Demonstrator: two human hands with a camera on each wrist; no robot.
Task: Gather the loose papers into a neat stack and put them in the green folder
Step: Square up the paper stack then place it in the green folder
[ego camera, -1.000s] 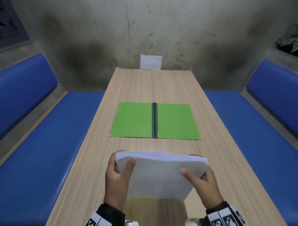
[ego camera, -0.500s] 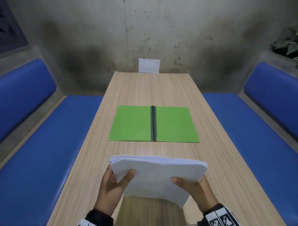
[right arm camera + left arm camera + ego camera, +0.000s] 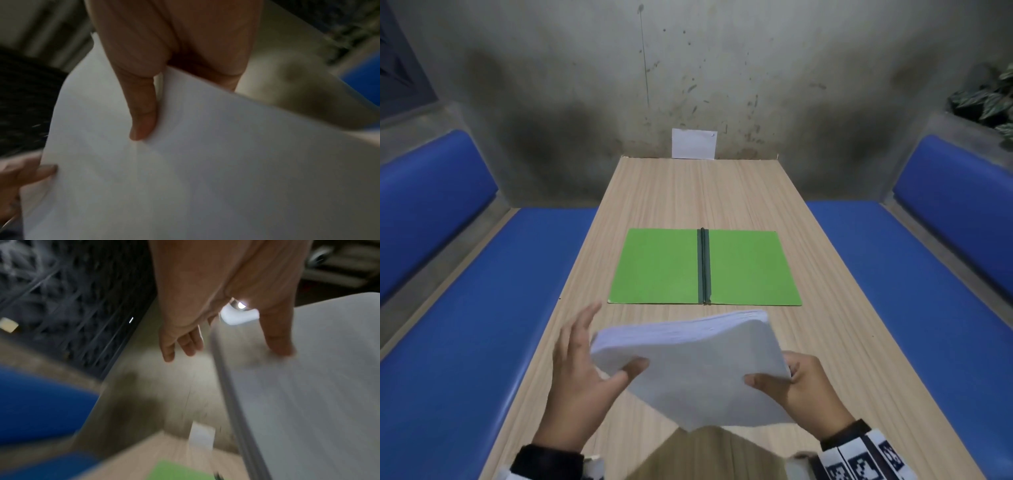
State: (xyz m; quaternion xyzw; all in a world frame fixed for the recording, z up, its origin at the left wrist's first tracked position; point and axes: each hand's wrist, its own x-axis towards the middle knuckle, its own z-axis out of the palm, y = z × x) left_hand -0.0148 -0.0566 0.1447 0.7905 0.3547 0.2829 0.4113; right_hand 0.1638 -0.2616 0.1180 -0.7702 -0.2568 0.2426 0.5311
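Observation:
The white paper stack [image 3: 698,370] hangs tilted above the near end of the table, its far right corner raised toward the folder. My right hand [image 3: 801,387] grips its near right edge, thumb on top [image 3: 141,113], fingers hidden underneath. My left hand [image 3: 582,370] has its fingers spread straight beside the stack's left edge [image 3: 180,345]; only its thumb rests on the top sheet [image 3: 279,344]. The green folder [image 3: 661,267] lies open and flat mid-table, dark spine in the middle, nothing on it. Both wrist views are blurred.
The wooden table [image 3: 835,342] runs away from me to a stained wall, where a small white card [image 3: 694,144] leans. Blue benches flank it on the left [image 3: 465,325] and right [image 3: 928,308]. A plant [image 3: 989,99] sits at the far right.
The stack has turned and tilted, its right corner swinging toward the folder. My left fingers have come off the stack and spread out; the right hand keeps its grip.

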